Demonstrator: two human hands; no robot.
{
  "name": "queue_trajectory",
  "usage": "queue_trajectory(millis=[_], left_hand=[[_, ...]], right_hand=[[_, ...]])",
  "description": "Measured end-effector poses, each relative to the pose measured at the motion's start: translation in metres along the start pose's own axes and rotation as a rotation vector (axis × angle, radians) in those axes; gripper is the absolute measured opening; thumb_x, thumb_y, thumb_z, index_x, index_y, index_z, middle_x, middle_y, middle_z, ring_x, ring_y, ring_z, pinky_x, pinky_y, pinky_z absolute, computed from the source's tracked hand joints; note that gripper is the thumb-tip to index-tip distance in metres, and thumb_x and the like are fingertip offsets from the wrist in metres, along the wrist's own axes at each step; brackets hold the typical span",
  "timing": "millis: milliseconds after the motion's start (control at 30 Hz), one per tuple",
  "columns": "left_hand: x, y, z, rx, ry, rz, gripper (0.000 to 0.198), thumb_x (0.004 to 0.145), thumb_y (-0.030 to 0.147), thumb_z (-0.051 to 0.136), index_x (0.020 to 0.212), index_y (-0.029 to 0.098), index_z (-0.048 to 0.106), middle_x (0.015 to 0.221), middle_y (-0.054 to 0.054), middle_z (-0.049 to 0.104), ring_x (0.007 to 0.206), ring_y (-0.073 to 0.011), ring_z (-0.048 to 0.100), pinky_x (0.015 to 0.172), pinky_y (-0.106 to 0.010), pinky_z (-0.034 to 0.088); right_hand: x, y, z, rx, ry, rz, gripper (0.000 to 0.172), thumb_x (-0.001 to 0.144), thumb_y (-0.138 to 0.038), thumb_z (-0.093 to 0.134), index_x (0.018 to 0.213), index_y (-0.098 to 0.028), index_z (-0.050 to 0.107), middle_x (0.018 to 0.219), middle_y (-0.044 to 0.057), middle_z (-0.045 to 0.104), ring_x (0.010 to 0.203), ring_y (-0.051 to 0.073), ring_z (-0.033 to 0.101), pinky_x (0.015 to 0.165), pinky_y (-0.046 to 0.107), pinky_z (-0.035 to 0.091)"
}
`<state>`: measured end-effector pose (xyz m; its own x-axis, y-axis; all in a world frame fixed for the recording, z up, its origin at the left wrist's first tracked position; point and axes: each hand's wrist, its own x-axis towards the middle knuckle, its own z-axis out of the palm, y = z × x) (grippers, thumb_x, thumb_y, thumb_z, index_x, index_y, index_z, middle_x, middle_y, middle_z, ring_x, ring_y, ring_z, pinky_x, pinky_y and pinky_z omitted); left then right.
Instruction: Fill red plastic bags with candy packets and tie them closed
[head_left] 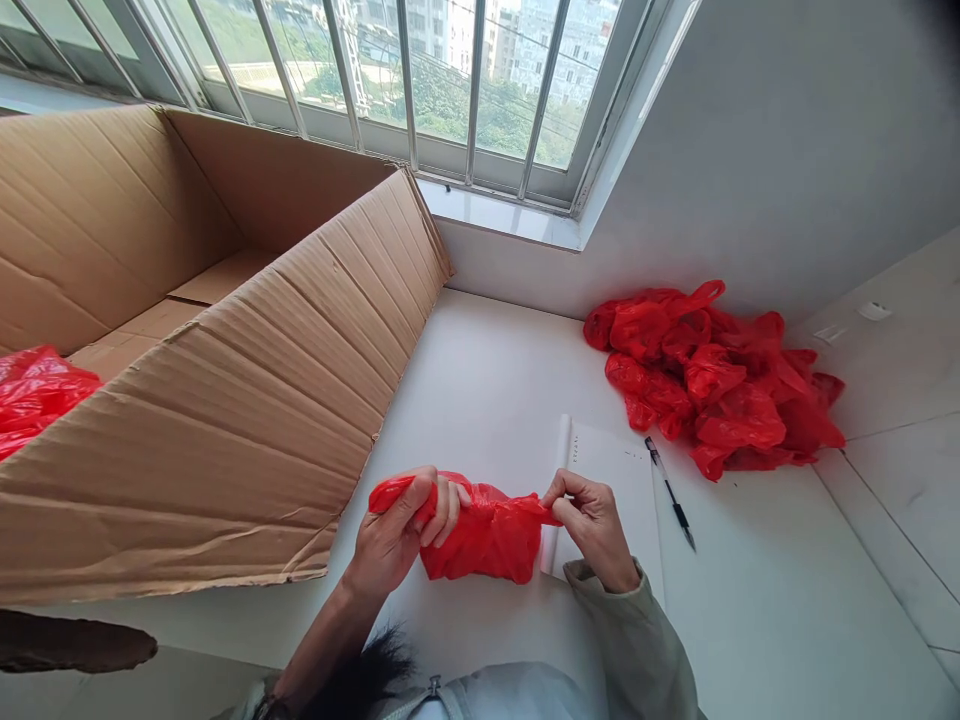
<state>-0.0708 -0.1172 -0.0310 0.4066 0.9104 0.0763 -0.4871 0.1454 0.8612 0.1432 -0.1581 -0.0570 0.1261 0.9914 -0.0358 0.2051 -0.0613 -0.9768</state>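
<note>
A red plastic bag (491,540) is stretched between my two hands just over the white tabletop, low in the middle of the head view. It looks bulky, and whatever may be inside is hidden. My left hand (401,525) has its fingers wrapped round the bag's left end, where a loop of plastic sticks out. At the other end, my right hand (589,510) pinches a twisted corner of the bag between thumb and fingers. Under and beside the right hand lies a white sheet or booklet (611,480). A black pen (670,492) rests just right of it.
A large open cardboard box (247,400) fills the left side, with red plastic (37,395) inside it. A heap of red plastic bags (720,380) lies at the back right by the wall. Behind stands a barred window (442,100) above the white table (480,360).
</note>
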Motion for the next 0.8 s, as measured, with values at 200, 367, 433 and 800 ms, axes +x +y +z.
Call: queue_trajectory(millis=[200, 367, 433, 800], left_hand=[[0.003, 0.001, 0.002, -0.085, -0.004, -0.021, 0.045, 0.093, 0.043, 0.048, 0.057, 0.018, 0.037, 0.050, 0.005, 0.036, 0.049, -0.0094, 0.034, 0.064, -0.031, 0.039], [0.001, -0.002, -0.002, -0.088, 0.063, 0.001, 0.048, 0.089, 0.046, 0.053, 0.055, 0.018, 0.032, 0.046, 0.006, 0.030, 0.045, -0.0088, 0.029, 0.066, -0.032, 0.041], [0.000, -0.003, -0.001, -0.086, 0.044, 0.008, 0.050, 0.090, 0.047, 0.051, 0.055, 0.018, 0.030, 0.044, 0.007, 0.028, 0.044, -0.0084, 0.026, 0.065, -0.032, 0.041], [0.002, 0.002, 0.005, 0.331, -0.017, -0.227, 0.025, 0.085, 0.038, 0.063, 0.082, 0.019, 0.046, 0.077, 0.002, 0.041, 0.068, -0.0109, 0.037, 0.062, -0.023, 0.034]], right_hand=[[0.003, 0.000, 0.002, -0.003, 0.050, -0.058, 0.015, 0.068, -0.013, 0.044, 0.062, -0.019, 0.057, 0.056, -0.004, 0.052, 0.054, 0.010, 0.044, 0.051, 0.022, 0.035], [0.002, 0.004, 0.004, -0.034, 0.051, -0.020, 0.016, 0.065, -0.012, 0.045, 0.058, -0.018, 0.058, 0.053, -0.004, 0.054, 0.052, 0.010, 0.045, 0.051, 0.022, 0.036], [0.001, 0.005, 0.004, -0.032, 0.036, -0.008, 0.016, 0.064, -0.011, 0.045, 0.059, -0.018, 0.059, 0.053, -0.004, 0.054, 0.052, 0.010, 0.045, 0.051, 0.022, 0.036], [0.000, -0.029, 0.003, -0.160, 0.150, -0.449, 0.022, 0.087, -0.012, 0.051, 0.087, -0.024, 0.070, 0.080, 0.002, 0.062, 0.076, 0.015, 0.057, 0.065, 0.029, 0.048]])
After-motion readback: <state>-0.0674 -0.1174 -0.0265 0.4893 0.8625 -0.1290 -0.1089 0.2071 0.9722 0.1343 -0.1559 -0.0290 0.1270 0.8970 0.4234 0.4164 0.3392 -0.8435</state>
